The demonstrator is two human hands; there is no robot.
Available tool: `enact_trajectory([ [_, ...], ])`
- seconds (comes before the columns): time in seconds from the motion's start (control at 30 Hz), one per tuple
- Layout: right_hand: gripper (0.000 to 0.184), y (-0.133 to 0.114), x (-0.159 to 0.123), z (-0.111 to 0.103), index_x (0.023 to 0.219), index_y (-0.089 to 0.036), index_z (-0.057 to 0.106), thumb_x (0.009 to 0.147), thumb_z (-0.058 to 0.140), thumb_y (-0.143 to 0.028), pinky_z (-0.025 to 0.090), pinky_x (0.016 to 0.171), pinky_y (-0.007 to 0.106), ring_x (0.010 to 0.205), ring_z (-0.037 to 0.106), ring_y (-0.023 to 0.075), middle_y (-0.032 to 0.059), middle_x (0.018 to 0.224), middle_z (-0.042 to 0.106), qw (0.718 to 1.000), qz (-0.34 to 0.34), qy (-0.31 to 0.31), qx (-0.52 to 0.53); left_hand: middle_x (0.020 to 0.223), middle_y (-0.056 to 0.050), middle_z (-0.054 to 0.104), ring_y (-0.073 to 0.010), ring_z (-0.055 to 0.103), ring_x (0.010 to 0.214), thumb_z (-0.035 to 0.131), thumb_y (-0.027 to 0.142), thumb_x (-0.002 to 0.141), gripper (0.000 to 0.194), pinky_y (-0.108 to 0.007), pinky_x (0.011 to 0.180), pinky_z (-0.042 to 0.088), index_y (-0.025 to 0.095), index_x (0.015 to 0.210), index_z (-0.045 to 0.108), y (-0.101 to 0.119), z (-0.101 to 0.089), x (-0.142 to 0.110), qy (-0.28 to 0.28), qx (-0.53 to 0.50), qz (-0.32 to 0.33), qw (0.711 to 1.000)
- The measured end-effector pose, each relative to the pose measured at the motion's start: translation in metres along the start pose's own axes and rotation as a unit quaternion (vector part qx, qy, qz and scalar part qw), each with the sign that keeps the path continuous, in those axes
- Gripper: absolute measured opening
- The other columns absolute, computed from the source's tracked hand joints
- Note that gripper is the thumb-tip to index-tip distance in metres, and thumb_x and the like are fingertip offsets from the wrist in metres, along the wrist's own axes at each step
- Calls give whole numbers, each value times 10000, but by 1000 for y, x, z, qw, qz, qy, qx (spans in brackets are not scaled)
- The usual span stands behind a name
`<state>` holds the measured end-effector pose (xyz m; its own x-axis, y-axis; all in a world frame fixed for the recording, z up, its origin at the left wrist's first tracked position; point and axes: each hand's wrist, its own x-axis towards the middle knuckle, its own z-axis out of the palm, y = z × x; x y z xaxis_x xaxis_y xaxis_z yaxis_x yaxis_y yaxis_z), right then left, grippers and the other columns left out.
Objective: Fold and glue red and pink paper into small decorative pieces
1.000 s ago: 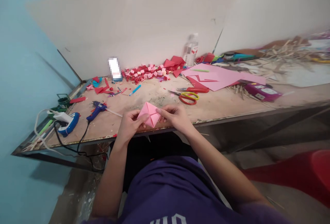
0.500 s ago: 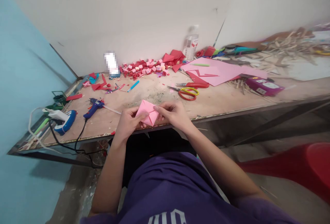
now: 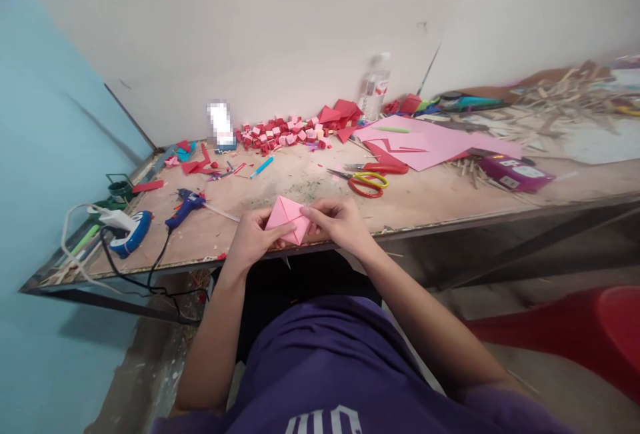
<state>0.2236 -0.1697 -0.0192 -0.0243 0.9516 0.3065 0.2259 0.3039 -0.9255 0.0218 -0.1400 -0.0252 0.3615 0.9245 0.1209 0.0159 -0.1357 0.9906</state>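
A small square of folded pink paper [image 3: 283, 215] is held between both hands just above the table's front edge, its creases meeting near the middle. My left hand [image 3: 253, 237] grips its left side, thumb lying across the lower face and fingers behind. On the right, my right hand [image 3: 339, 221] pinches the paper's edge between thumb and fingers; the fingertips behind are partly hidden. Beyond my hands lie scissors [image 3: 367, 182] with yellow and red handles, close to a red-handled cutter [image 3: 385, 168].
A blue glue gun [image 3: 185, 209] and a power strip [image 3: 131, 234] with cables lie left. Red and pink paper cubes [image 3: 280, 134] are heaped at the back near a plastic bottle [image 3: 375, 91]. Pink sheets [image 3: 430, 141] and a purple pack [image 3: 517, 173] lie right. A red stool [image 3: 575, 334] stands below.
The whole view has shifted slightly. Both hands keep their hold on the pink paper, and the left thumb has slid a little across it, to the right.
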Motion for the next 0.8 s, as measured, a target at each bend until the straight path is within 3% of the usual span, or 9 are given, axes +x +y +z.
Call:
enact_trajectory([
  [0.1,429,-2,-1,-1,713,-140,740,843,791,-545,471,547,249,545,609,141,36,615,690,999,-3,-20,39,660,-38,701,-136,610,506,918,457,658,417,-229,469,508,111,827,754,2,0,0,-3,1,13,1000],
  [0.3,403,-2,1,-3,843,-138,769,823,817,-537,531,606,260,609,668,163,54,709,746,987,23,-123,97,699,-32,716,-149,628,533,898,485,684,448,-254,509,538,119,903,759,8,3,-1,2,-7,17,1000],
  [0.47,406,0,3,-1,782,-128,779,811,815,-531,483,589,257,596,622,155,51,681,722,993,23,-79,79,721,-31,714,-142,612,553,919,444,655,452,-241,520,518,120,923,754,9,4,0,-15,7,40,999],
  [0.57,391,1,2,-3,734,-128,763,796,823,-509,431,567,246,567,578,135,29,623,677,995,23,-64,74,834,-59,752,-171,658,653,933,440,625,515,-245,561,539,124,991,758,9,2,0,-16,-4,43,999],
  [0.7,396,3,2,-5,738,-125,753,788,821,-512,401,551,242,550,556,128,19,601,651,994,39,-74,75,943,-89,771,-214,700,822,852,483,747,424,-257,633,573,133,973,775,7,-2,-2,5,-19,73,997],
  [0.8,401,4,2,-6,780,-119,761,798,817,-516,413,563,243,564,564,132,25,631,665,993,44,-79,81,829,-61,744,-175,668,741,806,465,809,336,-246,627,568,134,856,774,5,-3,-3,10,-12,84,996],
])
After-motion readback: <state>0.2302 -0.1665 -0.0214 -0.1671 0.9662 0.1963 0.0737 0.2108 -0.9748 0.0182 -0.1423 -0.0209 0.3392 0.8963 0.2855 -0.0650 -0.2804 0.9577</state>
